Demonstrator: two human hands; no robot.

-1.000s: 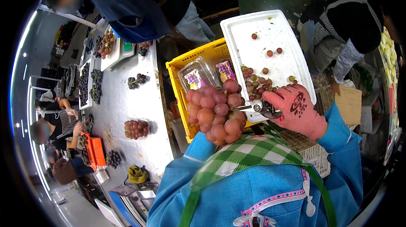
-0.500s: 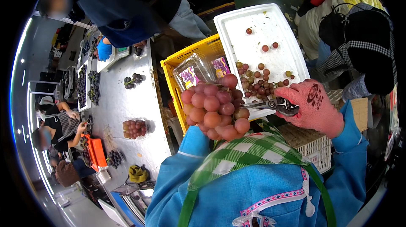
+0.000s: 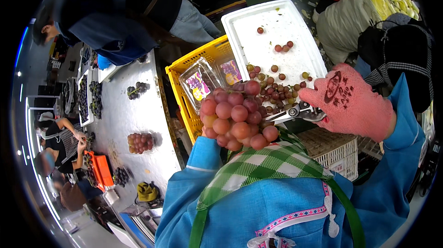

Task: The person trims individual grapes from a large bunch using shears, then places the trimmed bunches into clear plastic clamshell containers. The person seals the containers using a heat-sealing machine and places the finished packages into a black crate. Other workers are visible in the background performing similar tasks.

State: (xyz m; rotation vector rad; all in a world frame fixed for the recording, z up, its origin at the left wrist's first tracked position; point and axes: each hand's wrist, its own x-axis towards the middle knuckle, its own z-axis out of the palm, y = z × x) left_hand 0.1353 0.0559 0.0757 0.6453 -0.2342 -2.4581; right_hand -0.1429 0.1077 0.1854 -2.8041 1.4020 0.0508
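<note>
A large bunch of pinkish-red grapes [image 3: 239, 117] hangs in front of my chest. My left hand [image 3: 203, 131] holds it from behind and below, almost wholly hidden by the berries. My right hand [image 3: 348, 102], in a pink knitted glove with a dark print, grips small metal snips [image 3: 300, 113]. Their blades are slightly apart and point left, with the tips at the right side of the bunch. Just beyond, a white foam tray [image 3: 251, 26] carries many loose grapes [image 3: 279, 93], heaped mostly at its near end.
Under the tray's left side, a yellow crate [image 3: 177, 79] contains clear plastic boxes [image 3: 198, 79] with purple labels. On the left, a metal table [image 3: 152, 95] bears grape bunches [image 3: 140, 142] and an orange crate [image 3: 101, 168]. Several people work nearby. A white crate [image 3: 339, 158] stands at right.
My right hand has shifted a little right and upward, and the snips' blades look wider apart. The bunch has turned slightly in my left hand. The whole view has shifted somewhat.
</note>
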